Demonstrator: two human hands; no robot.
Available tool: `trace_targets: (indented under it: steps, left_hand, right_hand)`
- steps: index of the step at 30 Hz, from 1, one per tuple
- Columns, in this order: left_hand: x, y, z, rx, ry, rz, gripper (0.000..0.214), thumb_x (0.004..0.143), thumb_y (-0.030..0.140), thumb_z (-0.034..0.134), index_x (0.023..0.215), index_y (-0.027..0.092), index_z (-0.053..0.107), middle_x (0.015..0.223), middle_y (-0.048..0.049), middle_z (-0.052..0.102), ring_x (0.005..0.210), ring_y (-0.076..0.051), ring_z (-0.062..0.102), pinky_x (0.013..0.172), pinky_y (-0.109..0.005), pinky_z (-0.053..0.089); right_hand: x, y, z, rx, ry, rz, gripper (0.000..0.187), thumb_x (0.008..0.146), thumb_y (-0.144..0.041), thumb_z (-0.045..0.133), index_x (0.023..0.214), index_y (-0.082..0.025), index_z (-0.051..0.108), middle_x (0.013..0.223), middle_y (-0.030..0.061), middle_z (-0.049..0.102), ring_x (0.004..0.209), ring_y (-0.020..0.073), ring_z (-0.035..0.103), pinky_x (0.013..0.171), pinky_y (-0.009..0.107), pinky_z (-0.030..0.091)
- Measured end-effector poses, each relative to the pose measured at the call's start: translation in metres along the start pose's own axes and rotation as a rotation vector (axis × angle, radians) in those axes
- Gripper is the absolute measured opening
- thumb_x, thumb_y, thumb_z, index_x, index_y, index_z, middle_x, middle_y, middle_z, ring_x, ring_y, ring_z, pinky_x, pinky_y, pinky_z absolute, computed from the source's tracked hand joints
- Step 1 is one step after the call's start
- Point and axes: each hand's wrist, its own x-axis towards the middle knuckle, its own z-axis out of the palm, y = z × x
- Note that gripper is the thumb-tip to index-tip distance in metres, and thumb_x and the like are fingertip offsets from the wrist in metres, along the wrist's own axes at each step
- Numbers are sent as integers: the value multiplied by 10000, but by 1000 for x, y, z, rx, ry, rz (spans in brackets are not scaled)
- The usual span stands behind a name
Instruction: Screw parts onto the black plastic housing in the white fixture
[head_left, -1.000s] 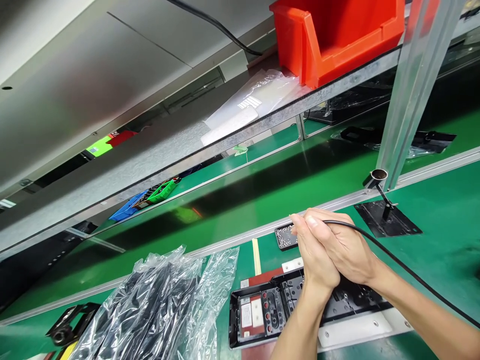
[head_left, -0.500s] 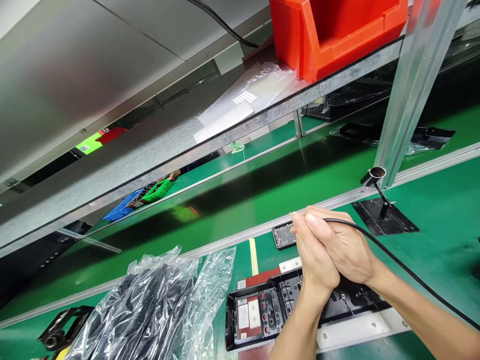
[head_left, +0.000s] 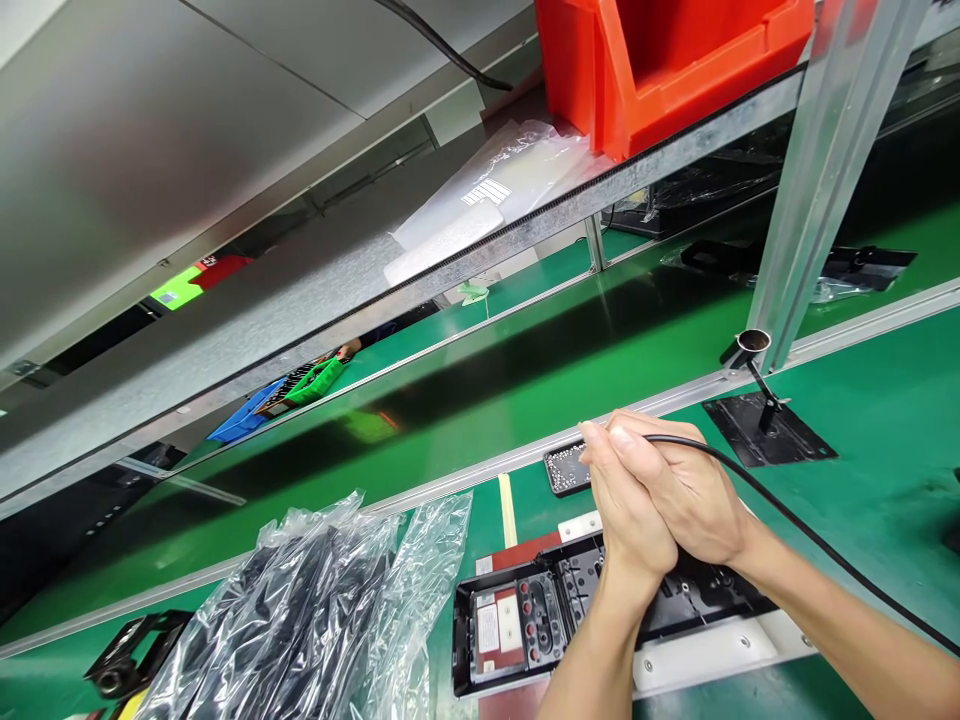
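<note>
A red bin [head_left: 694, 95] stands on the shelf [head_left: 300, 295].

Curled fingers [head_left: 611, 470] together, forearms [head_left: 847, 622] apart

Open black housing [head_left: 547, 620] lies beneath the clasped left hand [head_left: 630, 520] and right hand [head_left: 694, 500].
Its holed inside faces up, partly hidden; black cable [head_left: 739, 468] curves rightward from them.

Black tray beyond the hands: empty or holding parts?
Holding parts: small shiny pieces lie scattered in the black tray; the left hand hides its right end.
</note>
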Motion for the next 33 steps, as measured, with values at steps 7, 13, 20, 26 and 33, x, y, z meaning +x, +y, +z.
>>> trace_targets:
  steps: [7,13,20,26,33]
  left_hand:
    - [0,-1,0,65,-70,89,888,988,752,280,1473,34,474,1382,-266,628,1271,-299,643,1155,-396,460]
    - [-1,-1,0,86,-72,92,896,990,749,281,1510,34,428,1378,-274,628,1238,-304,659,1129,-424,483]
    - [-2,0,-2,95,-78,94,898,988,744,307,1472,6,475,1497,-303,507,1382,-350,550,1190,-454,424]
    - [-1,-5,-2,67,-68,93,918,967,764,334,1498,25,448,1464,-286,553,1340,-326,592,1164,-428,452]
    - [-1,-6,-2,74,-57,78,895,955,773,334,1439,44,518,1447,-279,572,1323,-321,608,1157,-422,459]
  right_hand:
    - [0,0,0,9,7,7,542,1084,-481,391,704,-191,646,833,67,673,846,201,661,764,310,554]
    - [0,2,1,18,8,9,530,1082,-483,401,724,-192,661,832,62,675,850,199,663,763,301,545]
    - [-1,3,1,31,-3,-8,500,1095,-440,397,815,-193,730,859,53,685,866,188,656,764,303,518]
    - [0,4,2,25,-10,-30,497,1100,-415,394,808,-192,728,830,43,672,831,174,643,742,303,496]
    - [-1,3,1,22,-13,-28,498,1100,-417,389,781,-194,700,873,41,696,872,178,657,767,305,501]
